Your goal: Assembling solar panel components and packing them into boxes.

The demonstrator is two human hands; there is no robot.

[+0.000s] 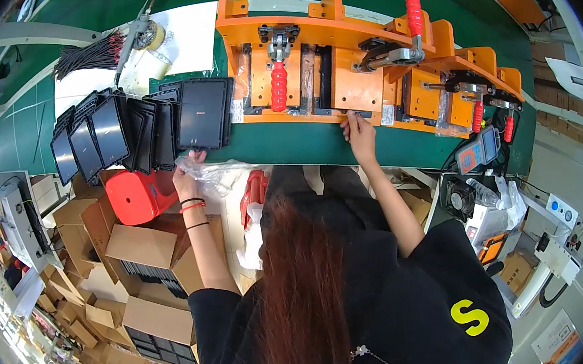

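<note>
My left hand [187,174] is closed on a crumpled clear plastic film [219,178] at the bench's front edge. Just above its fingers lies a flat black rectangular panel [205,113], the rightmost of several similar panels. My right hand [359,138] has its fingers bent at the front edge of an orange clamping fixture [360,88]. The fingertips meet a dark strip [361,113] under the orange plate; what they pinch, if anything, is too small to tell. A toggle clamp with a red handle [414,16] rises above that plate, and another red-handled clamp [279,87] sits to its left.
More black panels [107,134] lean in a row at the left of the green bench [287,143]. Behind them are black cables [90,55] and a soldering iron [136,36]. A handheld controller [478,151] sits at the right. Below stand a red stool [131,197] and open cardboard boxes [143,244].
</note>
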